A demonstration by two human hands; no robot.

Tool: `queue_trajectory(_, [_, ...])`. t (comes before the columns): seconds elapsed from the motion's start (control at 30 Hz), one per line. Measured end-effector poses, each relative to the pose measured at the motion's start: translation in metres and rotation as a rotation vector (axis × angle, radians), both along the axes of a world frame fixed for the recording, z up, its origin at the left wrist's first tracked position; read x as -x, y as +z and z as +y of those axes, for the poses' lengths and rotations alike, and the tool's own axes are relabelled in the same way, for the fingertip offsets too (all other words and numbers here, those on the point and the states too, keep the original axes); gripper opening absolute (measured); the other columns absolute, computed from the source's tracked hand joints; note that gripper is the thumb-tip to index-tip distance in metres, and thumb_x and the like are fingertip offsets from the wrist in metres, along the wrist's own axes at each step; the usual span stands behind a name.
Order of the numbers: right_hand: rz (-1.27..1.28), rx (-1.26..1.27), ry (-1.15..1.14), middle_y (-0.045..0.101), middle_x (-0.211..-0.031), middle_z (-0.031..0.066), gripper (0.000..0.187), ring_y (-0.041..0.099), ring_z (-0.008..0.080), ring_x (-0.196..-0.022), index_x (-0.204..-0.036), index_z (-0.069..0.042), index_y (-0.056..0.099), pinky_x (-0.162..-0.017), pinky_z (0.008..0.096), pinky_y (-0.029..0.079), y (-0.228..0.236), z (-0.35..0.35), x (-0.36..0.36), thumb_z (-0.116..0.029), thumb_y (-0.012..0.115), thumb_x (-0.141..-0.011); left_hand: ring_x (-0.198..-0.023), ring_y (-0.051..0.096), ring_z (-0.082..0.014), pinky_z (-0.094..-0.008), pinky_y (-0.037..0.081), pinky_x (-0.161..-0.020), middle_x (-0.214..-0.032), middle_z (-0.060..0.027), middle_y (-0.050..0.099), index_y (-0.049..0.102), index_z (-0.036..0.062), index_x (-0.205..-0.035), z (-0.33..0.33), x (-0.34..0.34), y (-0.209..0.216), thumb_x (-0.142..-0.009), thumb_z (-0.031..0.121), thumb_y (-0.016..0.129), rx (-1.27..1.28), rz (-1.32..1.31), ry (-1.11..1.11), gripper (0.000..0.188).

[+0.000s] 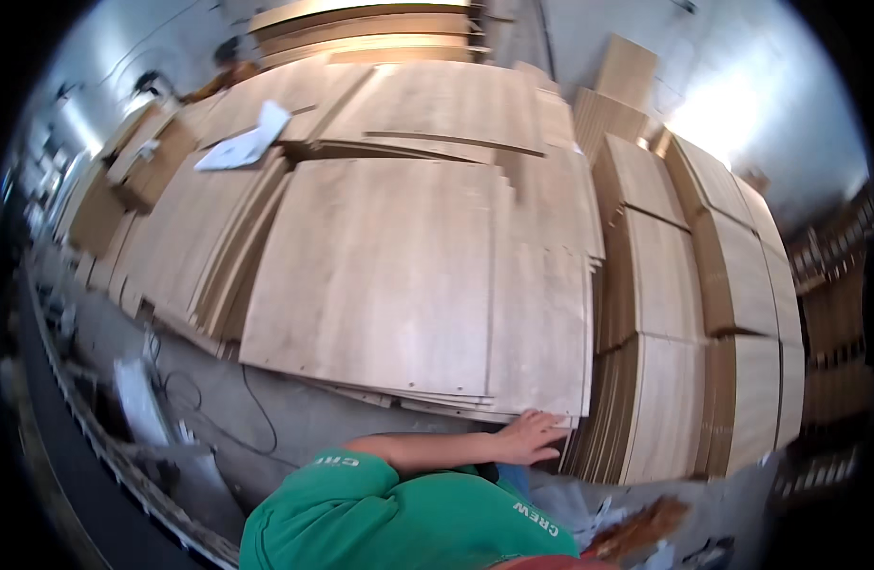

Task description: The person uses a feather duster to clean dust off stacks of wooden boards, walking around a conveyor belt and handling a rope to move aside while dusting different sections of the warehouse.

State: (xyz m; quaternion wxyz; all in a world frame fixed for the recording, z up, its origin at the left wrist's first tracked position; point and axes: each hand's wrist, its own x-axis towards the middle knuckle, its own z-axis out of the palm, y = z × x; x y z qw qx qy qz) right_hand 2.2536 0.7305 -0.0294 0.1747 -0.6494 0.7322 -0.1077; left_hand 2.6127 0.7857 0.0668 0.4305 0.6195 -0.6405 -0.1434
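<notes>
My left hand (530,439) reaches across from the left at the near edge of a stack of wood-grain panels (541,351). Its fingers are stretched out and apart, touching the front edge close to the right corner. No object shows in its grasp. Beside that stack, to the left, a large pale panel (380,266) lies on top of others, slightly askew, with small holes along its near edge. My right hand is out of sight; the right sleeve ends at the lower edge of the picture.
More panel stacks (665,275) stand close on the right. White paper (247,147) lies on the far left panels, near a cardboard box (156,157). A person (230,62) is at the back left. A dark cable (261,408) loops over the floor at the left.
</notes>
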Motion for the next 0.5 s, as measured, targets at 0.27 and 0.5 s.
queue_trajectory(0.27, [-0.101, -0.045, 0.772, 0.059, -0.090, 0.0214, 0.039, 0.057, 0.0310, -0.082, -0.114, -0.002, 0.050, -0.073, 0.0406, 0.045, -0.007, -0.067, -0.258, -0.034, 0.043, -0.093, -0.089, 0.059, -0.0322, -0.0431, 0.046, -0.074, -0.090, -0.0131, 0.064, 0.063, 0.0074, -0.096, 0.132, -0.047, -0.037, -0.076, 0.040, 0.061, -0.553, 0.179, 0.110, 0.038])
queue_trajectory(0.5, [-0.130, -0.136, 1.212, 0.060, -0.089, 0.0202, 0.040, 0.058, 0.0298, -0.081, -0.114, -0.002, 0.051, -0.072, 0.0401, 0.046, 0.006, -0.036, -0.399, -0.034, 0.044, -0.092, -0.095, 0.058, -0.0326, -0.0452, 0.047, -0.076, -0.097, -0.0143, 0.063, 0.063, 0.0088, -0.095, 0.289, -0.019, -0.091, -0.079, 0.040, 0.058, -0.806, 0.410, 0.951, 0.035])
